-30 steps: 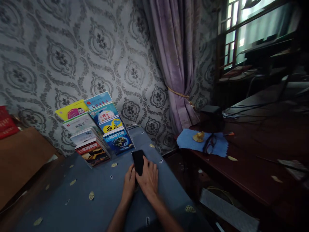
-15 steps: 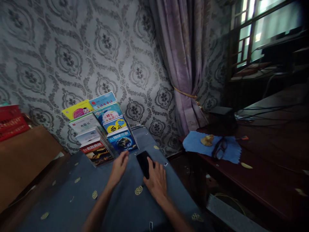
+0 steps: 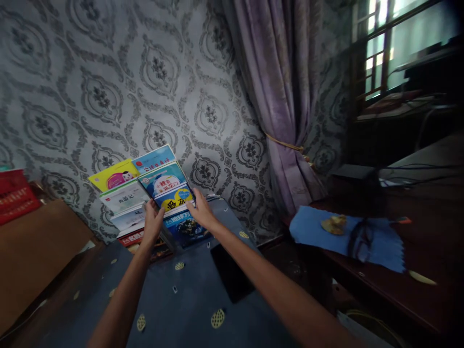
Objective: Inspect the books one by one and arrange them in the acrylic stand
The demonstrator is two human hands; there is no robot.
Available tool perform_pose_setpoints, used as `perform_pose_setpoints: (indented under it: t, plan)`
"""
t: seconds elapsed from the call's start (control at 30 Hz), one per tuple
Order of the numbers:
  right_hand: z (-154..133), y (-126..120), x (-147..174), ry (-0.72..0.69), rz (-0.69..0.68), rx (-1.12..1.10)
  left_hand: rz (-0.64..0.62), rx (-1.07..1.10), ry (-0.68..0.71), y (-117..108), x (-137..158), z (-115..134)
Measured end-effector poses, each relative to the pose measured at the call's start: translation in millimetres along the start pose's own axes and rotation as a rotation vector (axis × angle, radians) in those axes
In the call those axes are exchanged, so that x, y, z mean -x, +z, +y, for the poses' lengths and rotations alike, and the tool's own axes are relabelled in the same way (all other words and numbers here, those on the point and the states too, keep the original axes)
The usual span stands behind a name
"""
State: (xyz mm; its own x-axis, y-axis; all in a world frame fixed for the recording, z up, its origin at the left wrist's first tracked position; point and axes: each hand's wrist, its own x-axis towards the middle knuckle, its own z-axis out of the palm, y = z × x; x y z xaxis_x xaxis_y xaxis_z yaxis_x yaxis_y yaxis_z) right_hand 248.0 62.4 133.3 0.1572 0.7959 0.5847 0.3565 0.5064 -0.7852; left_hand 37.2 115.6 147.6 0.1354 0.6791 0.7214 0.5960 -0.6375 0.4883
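Several picture books stand in two tiered columns on the blue cloth (image 3: 192,295). My left hand (image 3: 153,222) is closed at the left edge of a blue-and-yellow book (image 3: 176,199) in the right column, thumb on its front. My right hand (image 3: 201,210) grips the same book's right edge, its fingers reaching behind. Whether the teal book (image 3: 163,180) just behind is also gripped, I cannot tell. Below my hands is a dark blue book with a globe (image 3: 186,229). A black phone (image 3: 232,273) lies flat on the cloth, partly under my right forearm.
At the left is a brown cardboard box (image 3: 39,256) with a red item (image 3: 16,195) above it. On the dark red table (image 3: 391,290) at the right lie a blue cloth (image 3: 308,229), glasses (image 3: 360,239) and cables. A tied curtain (image 3: 281,121) hangs by the patterned wall.
My right hand has left the phone and moved up to the books' right side. My left hand has moved up and left onto the books. The view has shifted slightly.
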Motion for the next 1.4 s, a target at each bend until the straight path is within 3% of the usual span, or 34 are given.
perform_pose_setpoints:
  t: [0.1,0.23,0.4,0.53,0.7,0.83,0.97,1.1,1.2,1.4]
  plan:
    - [-2,10,-30,-0.021,-0.009,-0.022,0.062,-0.028,-0.038,-4,-1,8]
    - [-9,17,-55,-0.030,-0.033,-0.012,0.134,-0.332,0.225,-26,-19,44]
    - [-31,19,-84,-0.041,0.015,0.035,0.123,-0.589,0.445,-39,-75,76]
    - [-46,19,-99,-0.053,0.024,0.036,0.040,-0.699,0.426,-30,-104,70]
    - [-49,19,-100,-0.105,0.005,0.024,0.055,-0.719,0.413,-21,-103,62]
    - [-50,15,-101,-0.094,-0.018,0.006,0.080,-0.700,0.432,-29,-114,76]
    - [-56,13,-113,-0.045,0.029,-0.011,0.134,-0.749,0.446,-40,-157,95]
    - [-63,14,-126,-0.076,0.045,-0.025,-0.053,-0.793,0.404,-39,-198,100]
    - [-64,16,-131,-0.080,0.036,0.009,-0.170,-0.800,0.370,-32,-209,97]
    - [-59,26,-136,-0.098,0.090,0.055,-0.140,-0.796,0.354,-25,-209,95]
